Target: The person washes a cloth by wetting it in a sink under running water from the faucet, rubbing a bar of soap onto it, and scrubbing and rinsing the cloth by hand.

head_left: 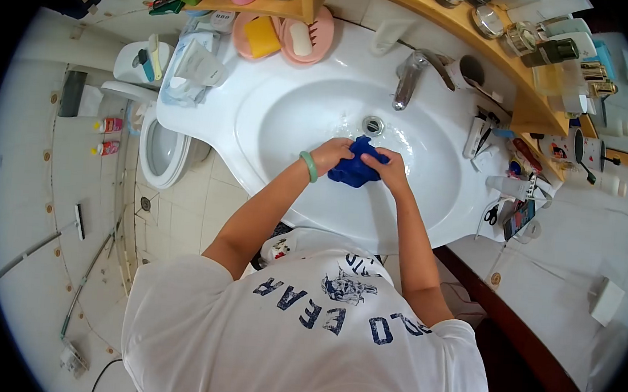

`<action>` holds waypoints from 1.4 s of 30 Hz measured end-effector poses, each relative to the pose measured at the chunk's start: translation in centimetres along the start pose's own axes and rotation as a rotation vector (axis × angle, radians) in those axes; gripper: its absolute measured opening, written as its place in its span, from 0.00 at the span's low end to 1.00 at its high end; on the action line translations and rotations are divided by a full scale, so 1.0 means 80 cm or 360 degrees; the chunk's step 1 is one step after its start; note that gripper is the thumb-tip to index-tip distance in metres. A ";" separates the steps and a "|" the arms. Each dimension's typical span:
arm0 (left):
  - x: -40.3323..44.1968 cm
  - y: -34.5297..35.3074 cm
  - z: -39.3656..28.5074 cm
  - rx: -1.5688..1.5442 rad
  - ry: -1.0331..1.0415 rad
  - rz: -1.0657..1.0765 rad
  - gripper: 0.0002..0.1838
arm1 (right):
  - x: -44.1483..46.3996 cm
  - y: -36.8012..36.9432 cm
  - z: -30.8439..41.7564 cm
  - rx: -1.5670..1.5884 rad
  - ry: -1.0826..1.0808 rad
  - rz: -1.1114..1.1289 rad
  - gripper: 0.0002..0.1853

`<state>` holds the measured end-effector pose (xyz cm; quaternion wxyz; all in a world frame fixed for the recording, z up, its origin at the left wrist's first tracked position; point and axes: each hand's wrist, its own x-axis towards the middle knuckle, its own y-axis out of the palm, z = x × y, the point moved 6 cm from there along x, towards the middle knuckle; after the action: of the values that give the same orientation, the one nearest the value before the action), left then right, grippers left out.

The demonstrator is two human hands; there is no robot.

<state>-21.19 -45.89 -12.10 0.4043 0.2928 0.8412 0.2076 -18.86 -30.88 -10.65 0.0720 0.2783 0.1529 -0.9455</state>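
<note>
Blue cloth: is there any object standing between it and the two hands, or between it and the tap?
Nothing visible stands in the way. The left hand and right hand already hold the blue cloth, and only open sink bowl shows between it and the tap.

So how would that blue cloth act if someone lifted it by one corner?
The blue cloth would probably hang floppy, since it bunches in soft folds between the left hand and right hand. It may be heavy and drippy, as the sink looks wet.

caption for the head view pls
Left hand and right hand hold a bunched blue cloth over the white sink
</note>
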 end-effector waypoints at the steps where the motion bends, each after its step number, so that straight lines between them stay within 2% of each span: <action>1: -0.002 0.001 -0.003 0.0215 0.0045 -0.0070 0.12 | 0.000 -0.001 -0.004 -0.0003 0.0000 -0.0004 0.22; 2: 0.001 0.000 0.001 0.0214 0.0047 -0.0067 0.12 | -0.002 -0.004 -0.006 0.0552 -0.0061 -0.0066 0.17; 3: 0.004 -0.011 -0.001 0.0379 0.0218 -0.0256 0.10 | -0.004 -0.007 -0.003 0.1108 -0.0123 -0.0127 0.12; 4: 0.005 -0.019 -0.002 0.0542 0.0387 -0.0443 0.10 | -0.002 -0.004 -0.004 0.1269 -0.0226 -0.0109 0.09; 5: 0.010 -0.021 0.006 0.0539 0.0385 -0.0437 0.10 | -0.005 -0.004 -0.006 0.1266 -0.0223 -0.0116 0.09; 7: 0.003 -0.033 -0.002 0.0878 0.0652 -0.0878 0.13 | -0.011 0.012 -0.010 0.1341 0.0090 -0.0005 0.10; 8: 0.004 -0.033 0.000 0.0733 0.0763 -0.1016 0.13 | -0.006 0.021 -0.014 0.1259 0.0012 -0.0069 0.13; 9: 0.009 -0.029 0.003 0.0733 0.0762 -0.1021 0.13 | -0.014 0.029 0.012 0.1081 -0.0120 -0.0130 0.06; 11: 0.027 -0.024 0.034 -0.0264 0.0438 -0.0860 0.17 | -0.035 0.052 0.050 0.0201 -0.0290 -0.0269 0.02; 12: 0.027 -0.008 0.032 -0.0026 0.0303 -0.0867 0.17 | -0.047 0.056 0.081 -0.0466 -0.0520 -0.0452 0.15; 13: 0.026 0.008 0.030 0.0215 0.0171 -0.0860 0.18 | -0.039 0.053 0.078 -0.0467 -0.0518 -0.0454 0.15; 15: 0.030 0.037 0.049 -0.0355 0.0053 -0.0769 0.17 | -0.013 0.019 0.056 -0.0639 -0.0145 -0.0941 0.23; 16: 0.037 0.029 0.052 -0.0113 0.0081 -0.0757 0.17 | -0.001 0.011 0.051 -0.0507 -0.0014 -0.0916 0.27; 17: 0.056 -0.001 0.074 -0.0108 0.0079 -0.0756 0.17 | -0.006 0.019 0.049 -0.0503 -0.0012 -0.0919 0.27; 18: 0.090 -0.034 0.097 0.0082 0.0110 -0.0535 0.18 | -0.016 0.033 0.062 -0.0611 -0.0169 -0.0902 0.27; 19: 0.075 -0.017 0.079 -0.0346 0.0049 -0.0439 0.17 | -0.023 0.042 0.079 -0.0724 -0.0332 -0.0883 0.27; 20: 0.060 0.001 0.060 -0.0770 -0.0033 -0.0370 0.17 | -0.028 0.046 0.083 -0.0746 -0.0231 -0.0731 0.26; 21: 0.046 0.018 0.039 -0.0775 -0.0040 -0.0372 0.17 | -0.021 0.040 0.076 -0.0748 -0.0223 -0.0726 0.26; 23: 0.032 0.030 0.025 -0.0300 -0.0137 -0.0473 0.16 | 0.001 0.008 0.049 -0.0564 -0.0245 -0.0799 0.21; 24: 0.036 0.024 0.025 -0.0271 -0.0160 -0.0440 0.14 | 0.006 -0.001 0.044 -0.0265 -0.0388 -0.0613 0.15; 25: 0.041 0.012 0.021 -0.0267 -0.0155 -0.0441 0.14 | 0.012 -0.005 0.030 0.0005 -0.0224 -0.0275 0.14; 27: 0.045 0.002 -0.010 -0.0268 0.0265 -0.0064 0.13 | -0.006 0.000 0.029 0.0777 -0.0091 0.0047 0.20; 28: 0.026 0.009 -0.030 -0.0402 0.0259 0.0078 0.17 | -0.015 -0.004 0.047 0.0771 -0.0091 0.0046 0.20; 29: 0.026 0.010 -0.028 -0.0407 0.0258 0.0079 0.17 | -0.026 -0.001 0.067 0.0989 -0.0055 0.0133 0.22; 30: 0.024 0.022 -0.033 -0.0255 0.0401 0.0282 0.20 | -0.033 0.003 0.079 0.1210 -0.0016 0.0220 0.25; 31: 0.020 0.033 -0.037 -0.0100 0.0545 0.0487 0.24 | -0.032 0.003 0.081 0.1209 -0.0014 0.0215 0.25; 32: 0.019 0.027 -0.014 0.0401 0.0267 0.0524 0.27 | -0.030 0.003 0.082 0.1366 0.0024 0.0236 0.26; 33: 0.030 0.018 0.008 0.0403 0.0267 0.0530 0.27 | -0.029 0.004 0.085 0.1522 0.0061 0.0260 0.27; 34: 0.047 -0.003 0.041 0.0820 0.0209 0.0343 0.27 | -0.036 0.003 0.101 0.1527 0.0012 0.0279 0.27; 35: 0.054 -0.017 0.060 0.1231 0.0146 0.0147 0.28 | -0.040 0.000 0.107 0.1529 0.0014 0.0277 0.27; 37: 0.009 0.020 0.001 0.1880 0.0504 0.0160 0.23 | -0.047 -0.019 0.118 0.1240 -0.0236 0.0053 0.31; 38: 0.005 0.008 -0.001 0.1254 0.0467 0.0114 0.21 | -0.049 -0.032 0.114 0.0991 -0.0256 -0.0124 0.29; 39: 0.001 -0.005 -0.002 0.0632 0.0418 0.0065 0.19 | -0.047 -0.040 0.103 0.0995 -0.0255 -0.0130 0.29; 41: -0.011 -0.010 -0.015 0.0644 0.0517 0.0006 0.15 | -0.030 -0.048 0.049 0.0125 -0.0024 -0.0148 0.23; 42: -0.011 -0.015 -0.014 0.0500 0.0469 -0.0066 0.14 | -0.018 -0.041 0.016 0.0104 -0.0022 -0.0146 0.16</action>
<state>-22.06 -47.49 -11.66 0.2305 0.3016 0.9191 0.1061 -19.04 -28.15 -7.99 0.0204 0.2668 0.1340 -0.9542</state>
